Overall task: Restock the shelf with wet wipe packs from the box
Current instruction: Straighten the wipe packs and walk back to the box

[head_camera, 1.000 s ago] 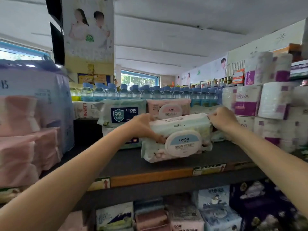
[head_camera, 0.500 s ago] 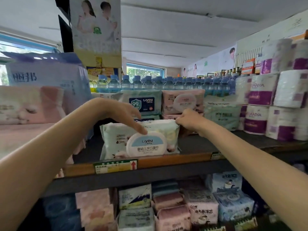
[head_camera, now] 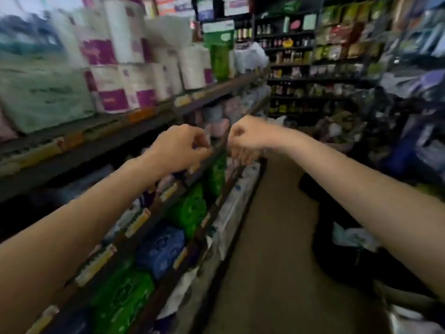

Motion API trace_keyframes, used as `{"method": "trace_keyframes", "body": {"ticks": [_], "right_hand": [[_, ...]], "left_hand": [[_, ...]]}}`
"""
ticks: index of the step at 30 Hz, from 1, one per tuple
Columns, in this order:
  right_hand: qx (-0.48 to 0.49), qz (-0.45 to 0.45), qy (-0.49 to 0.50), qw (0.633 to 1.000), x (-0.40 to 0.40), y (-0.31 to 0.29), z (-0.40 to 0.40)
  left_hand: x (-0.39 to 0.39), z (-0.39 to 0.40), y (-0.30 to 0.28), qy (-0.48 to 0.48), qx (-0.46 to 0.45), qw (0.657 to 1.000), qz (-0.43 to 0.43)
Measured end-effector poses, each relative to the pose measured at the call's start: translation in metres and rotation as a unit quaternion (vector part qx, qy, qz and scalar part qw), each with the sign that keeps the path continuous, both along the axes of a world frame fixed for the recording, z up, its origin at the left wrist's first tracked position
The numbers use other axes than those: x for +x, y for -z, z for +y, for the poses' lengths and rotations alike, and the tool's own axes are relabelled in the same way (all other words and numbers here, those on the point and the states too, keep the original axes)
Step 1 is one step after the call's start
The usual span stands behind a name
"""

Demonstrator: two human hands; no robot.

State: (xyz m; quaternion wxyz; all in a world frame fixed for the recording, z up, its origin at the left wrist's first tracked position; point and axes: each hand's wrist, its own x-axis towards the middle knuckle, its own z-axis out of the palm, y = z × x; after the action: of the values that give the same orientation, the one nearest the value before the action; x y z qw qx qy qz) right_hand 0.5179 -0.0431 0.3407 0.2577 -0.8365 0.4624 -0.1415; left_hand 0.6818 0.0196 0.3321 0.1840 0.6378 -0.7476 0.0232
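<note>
We go left to right, frame heavily blurred. Far left on the top shelf (head_camera: 101, 131) sits a pale green pack bundle (head_camera: 41, 97), then white-and-purple tissue rolls (head_camera: 125, 75) stacked beside it, a green pack (head_camera: 220, 54) further along. Versus half a second ago the view has swung right down the aisle: the wet wipe pack with the round blue lid that sat on the shelf edge under both hands is out of view, and we cannot see any box. Lower shelves hold green packs (head_camera: 190, 208) and a blue pack (head_camera: 161, 247). Our left hand (head_camera: 179, 148) has come off the pack and now hangs in the air in front of the shelf rail, fingers curled in, fingertips near the thumb; blur stops us telling if anything small is pinched, nothing visible. Right hand (head_camera: 245, 138) just beside it, apart, also off the pack, fingers curled loosely downward, holding nothing we can see. Right of that, brown floor (head_camera: 272, 237), dark back shelving with bottles (head_camera: 289, 44), and blurred dark goods (head_camera: 397, 116) at far right.
</note>
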Motion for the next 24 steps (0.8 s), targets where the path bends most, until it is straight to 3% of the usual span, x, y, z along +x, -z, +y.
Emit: {"method": "trace_keyframes", "body": {"ticks": [3,8,12,17,19,24], "right_hand": [[0.092,0.011,0.127,0.988,-0.141,0.053,0.004],[0.181,0.020,0.321,0.929,-0.360,0.150,0.056],[0.269,0.045,0.385,0.882,-0.491,0.229,0.111],[0.317,0.109,0.403,0.852,-0.576,0.305,0.160],[0.331,0.111,0.416,0.840,-0.593,0.333,0.166],[0.366,0.139,0.353,0.850,-0.597,0.407,0.185]], "left_hand": [[-0.115,-0.036,0.057,0.102,0.079,0.992,0.008],[-0.311,-0.038,0.158,0.269,0.184,0.944,-0.045],[-0.444,-0.011,0.229,0.342,0.238,0.899,-0.132],[-0.551,0.013,0.305,0.378,0.294,0.855,-0.199],[-0.570,0.017,0.329,0.377,0.312,0.851,-0.192],[-0.582,0.029,0.388,0.334,0.371,0.853,-0.149]]}}
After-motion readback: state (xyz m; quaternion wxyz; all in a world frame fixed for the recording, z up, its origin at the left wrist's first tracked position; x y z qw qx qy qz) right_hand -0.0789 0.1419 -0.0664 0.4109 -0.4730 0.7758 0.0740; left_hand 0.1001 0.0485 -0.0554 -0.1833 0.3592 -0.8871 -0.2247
